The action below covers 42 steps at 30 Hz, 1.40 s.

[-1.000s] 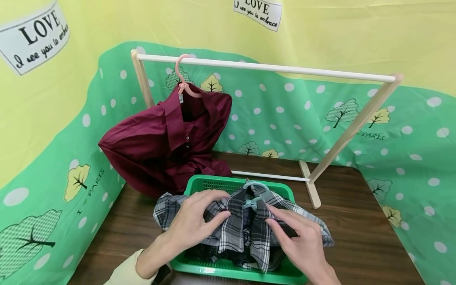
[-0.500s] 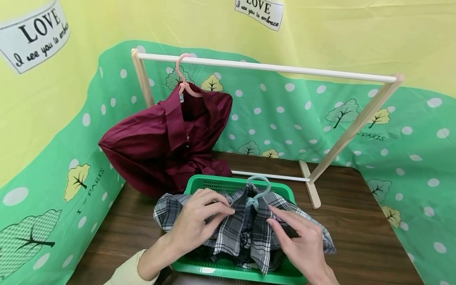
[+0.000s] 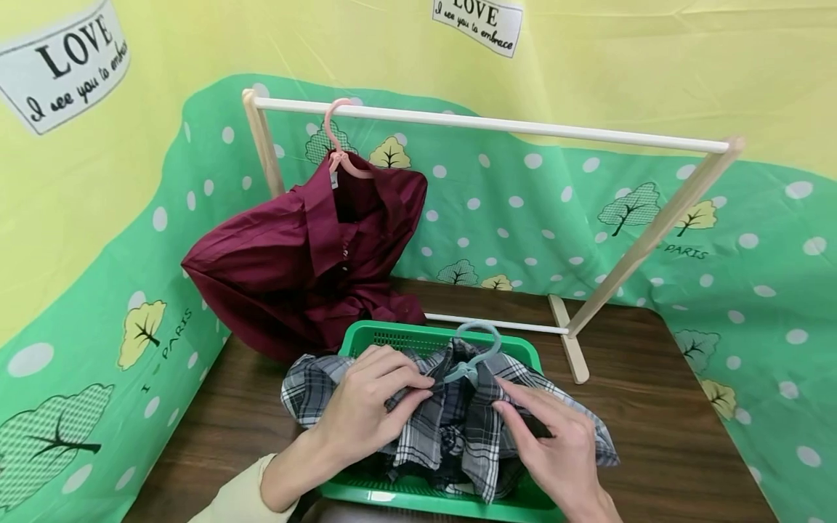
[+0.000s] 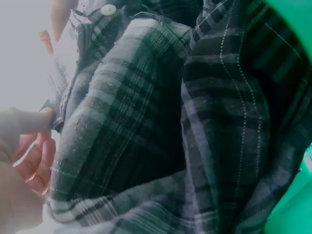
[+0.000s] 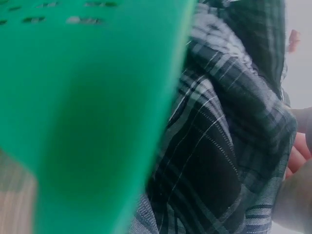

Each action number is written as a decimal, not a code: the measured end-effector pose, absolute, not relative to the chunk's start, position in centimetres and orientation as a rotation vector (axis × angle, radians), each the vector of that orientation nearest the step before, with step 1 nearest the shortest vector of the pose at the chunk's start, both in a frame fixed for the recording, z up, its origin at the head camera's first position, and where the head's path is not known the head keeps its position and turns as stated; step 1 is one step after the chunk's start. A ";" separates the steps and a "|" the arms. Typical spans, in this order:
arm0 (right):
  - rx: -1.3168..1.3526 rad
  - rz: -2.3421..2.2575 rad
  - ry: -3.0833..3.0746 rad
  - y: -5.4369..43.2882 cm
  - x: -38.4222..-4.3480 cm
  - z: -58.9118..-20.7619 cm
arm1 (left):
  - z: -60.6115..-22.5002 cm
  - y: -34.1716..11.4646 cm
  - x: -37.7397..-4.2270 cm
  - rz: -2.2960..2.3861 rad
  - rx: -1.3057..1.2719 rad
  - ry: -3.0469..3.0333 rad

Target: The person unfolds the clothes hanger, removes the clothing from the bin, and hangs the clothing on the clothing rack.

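A grey and black plaid shirt (image 3: 421, 428) lies over the green basket (image 3: 386, 496), its collar around a light blue hanger (image 3: 480, 356) whose hook points up. My left hand (image 3: 366, 403) pinches the left side of the shirt's collar between thumb and fingers. On the other side, my right hand (image 3: 556, 439) pinches the right collar edge beside the hanger's neck. In the left wrist view the left thumb and fingers meet at the plaid cloth (image 4: 112, 107), near a pale button (image 4: 108, 9). The basket wall (image 5: 97, 107) blocks much of the right wrist view.
Behind the basket stands a clothes rack with a white rail (image 3: 497, 125) and wooden legs. A maroon shirt (image 3: 294, 232) hangs from it on a pink hanger (image 3: 338, 138), at the left. Patterned cloth walls (image 3: 752, 254) enclose the dark wooden table (image 3: 667, 436).
The left collar side has been pulled leftward by my left hand, widening the neck opening. The blue hanger's hook has risen and shows more. My right hand keeps its pinch, nearly still.
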State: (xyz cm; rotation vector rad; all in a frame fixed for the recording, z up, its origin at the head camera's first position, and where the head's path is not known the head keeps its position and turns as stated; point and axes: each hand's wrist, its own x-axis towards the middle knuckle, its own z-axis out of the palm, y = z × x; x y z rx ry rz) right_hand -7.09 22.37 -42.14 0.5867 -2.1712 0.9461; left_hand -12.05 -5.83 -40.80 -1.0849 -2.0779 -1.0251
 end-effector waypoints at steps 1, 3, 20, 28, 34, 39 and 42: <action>0.570 0.951 -2.179 22.4 -7.1 -42.2 | -40.8 -6.0 -12.0 -1.032 -1.097 -2.083; 0.543 0.964 -2.198 22.5 -7.1 -42.3 | -40.7 -6.3 -12.0 -1.049 -1.116 -2.127; 0.535 0.995 -2.164 22.7 -6.8 -42.4 | -40.9 -6.5 -12.1 -1.048 -1.217 -2.365; 0.609 0.919 -2.186 23.9 -6.9 -42.2 | -40.9 -6.6 -12.0 -1.128 -1.164 -2.342; 0.714 0.866 -2.190 24.1 -6.9 -42.6 | -40.6 -6.5 -12.2 -1.150 -1.143 -2.330; 0.818 0.700 -2.141 23.6 -7.2 -43.1 | -40.6 -6.4 -12.0 -1.142 -1.139 -2.314; 0.815 0.685 -2.125 23.6 -7.3 -43.2 | -40.7 -6.4 -12.0 -1.133 -1.134 -2.309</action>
